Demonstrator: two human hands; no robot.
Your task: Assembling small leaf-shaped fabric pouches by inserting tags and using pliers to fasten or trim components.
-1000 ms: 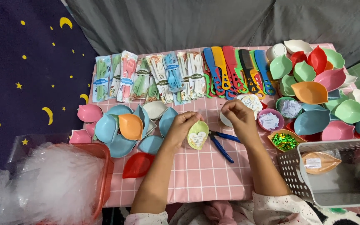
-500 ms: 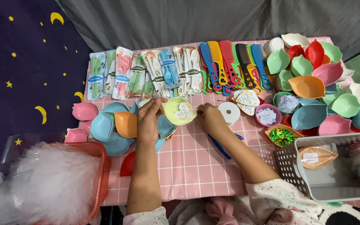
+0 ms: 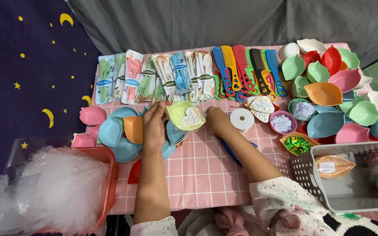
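On the pink checked table (image 3: 197, 175) I see my left hand (image 3: 154, 124) and right hand (image 3: 217, 120) gripping a wrapped pale-green leaf-shaped dish (image 3: 185, 116) between them, with cutlery packs (image 3: 154, 78) at twelve o'clock and a tape roll (image 3: 242, 119) at three.

White basket (image 3: 311, 175) cut off, right edge.

Home packing spot, low pink checked table (image 3: 197, 175), star-and-moon bedsheet (image 3: 27, 65), rows of combs (image 3: 246, 70), leaf-shaped bowls (image 3: 329, 91)
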